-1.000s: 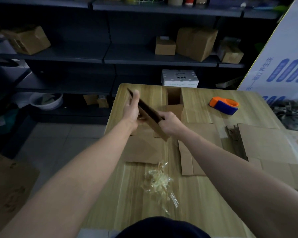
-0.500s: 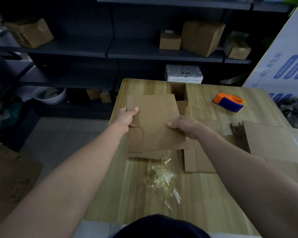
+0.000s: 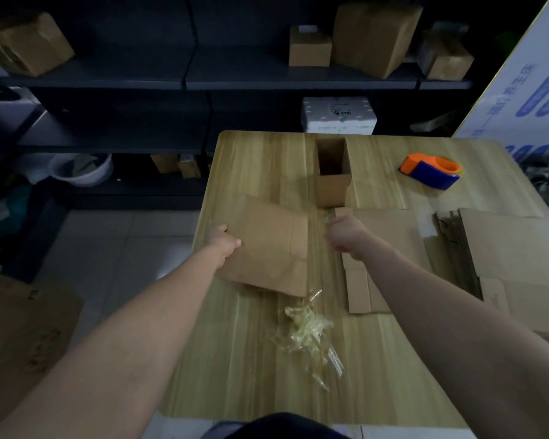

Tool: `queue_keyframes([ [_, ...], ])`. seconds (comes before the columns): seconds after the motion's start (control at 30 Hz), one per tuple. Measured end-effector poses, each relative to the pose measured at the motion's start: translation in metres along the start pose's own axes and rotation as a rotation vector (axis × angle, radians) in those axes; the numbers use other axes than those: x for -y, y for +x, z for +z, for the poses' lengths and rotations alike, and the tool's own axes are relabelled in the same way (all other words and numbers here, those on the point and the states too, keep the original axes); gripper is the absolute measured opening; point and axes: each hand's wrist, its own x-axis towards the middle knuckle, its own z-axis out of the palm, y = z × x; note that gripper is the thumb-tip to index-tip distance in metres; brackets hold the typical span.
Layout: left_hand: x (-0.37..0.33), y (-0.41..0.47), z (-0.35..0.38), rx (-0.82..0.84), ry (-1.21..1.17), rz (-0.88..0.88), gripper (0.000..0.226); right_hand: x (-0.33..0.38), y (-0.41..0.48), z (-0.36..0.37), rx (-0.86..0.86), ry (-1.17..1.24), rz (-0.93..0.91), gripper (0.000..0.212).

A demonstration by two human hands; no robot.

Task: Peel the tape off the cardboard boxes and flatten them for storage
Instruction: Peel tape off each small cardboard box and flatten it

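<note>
Dark shelving [image 3: 184,80] backs a wooden table [image 3: 257,160] that serves as the workbench. To the right of the right hand [image 3: 346,236] lie sheets of flattened cardboard [image 3: 514,248], probably the finished pile. The left hand [image 3: 225,242] grips the left edge of a flattened box [image 3: 270,245], which sits between the two hands, likely ready to be moved over. The right hand's fingers are curled (whether they pinch a tape strip I cannot tell). Just beyond it stands a small open box [image 3: 333,185], probably next. A wad of peeled tape [image 3: 305,324] lies nearer the body than either hand.
</note>
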Motion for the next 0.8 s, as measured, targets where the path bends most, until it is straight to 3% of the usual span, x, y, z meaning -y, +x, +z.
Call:
queue_keyframes([
  [0.2, 0.016, 0.021, 0.013, -0.001, 0.058, -0.032, 0.059, -0.007, 0.026, -0.001, -0.194, 0.010, -0.015, 0.032],
  [0.37, 0.021, 0.029, 0.027, -0.058, 0.089, -0.072, 0.047, 0.001, 0.039, -0.009, -0.306, -0.039, -0.118, 0.040],
  [0.53, 0.029, 0.036, 0.036, 0.021, 0.045, -0.128, 0.079, 0.019, 0.060, -0.018, -0.389, -0.276, -0.279, 0.051],
  [0.67, 0.024, 0.033, 0.041, -0.067, 0.137, -0.128, 0.076, 0.030, 0.082, -0.019, -0.356, -0.539, -0.398, 0.060],
  [0.8, 0.016, 0.035, 0.045, -0.161, 0.233, -0.144, 0.078, 0.034, 0.100, -0.017, -0.265, -0.706, -0.362, 0.068],
])
